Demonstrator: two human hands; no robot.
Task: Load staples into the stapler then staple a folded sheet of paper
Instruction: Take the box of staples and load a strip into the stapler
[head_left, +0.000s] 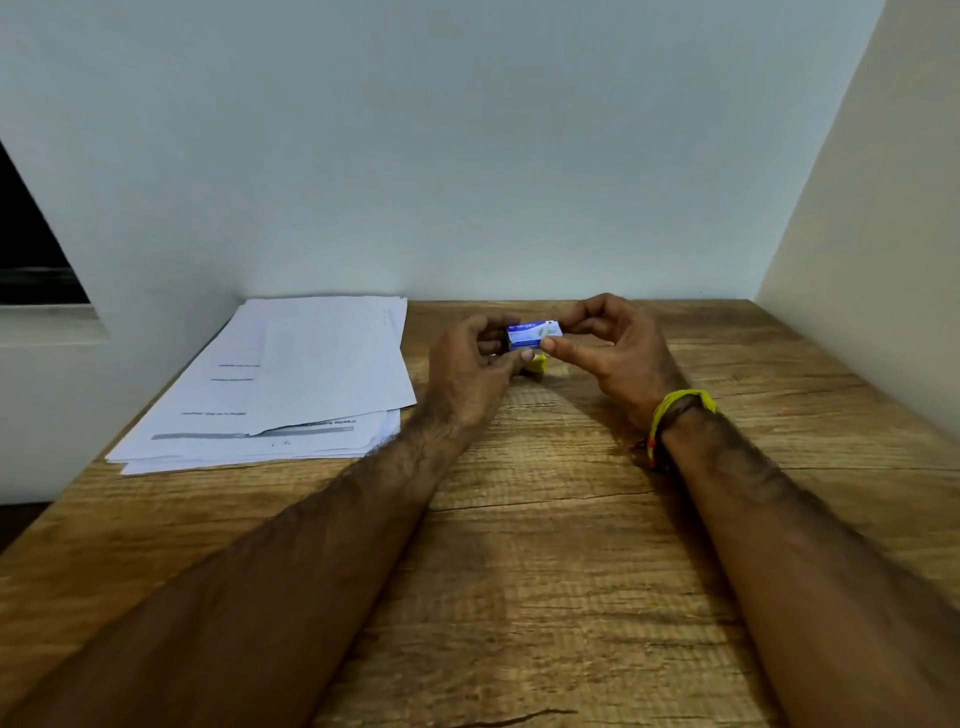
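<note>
A small blue and white staple box is held above the wooden table near its far edge. My left hand grips the box's left end and my right hand pinches its right end between thumb and fingers. Just under the box, a small yellow object peeks out between my hands; it is mostly hidden and I cannot tell what it is. A stack of white printed paper sheets lies flat on the table to the left of my left hand.
A pale wall rises straight behind the table's far edge, and a cream side panel closes off the right. A dark window opening sits at the far left. A yellow band wraps my right wrist.
</note>
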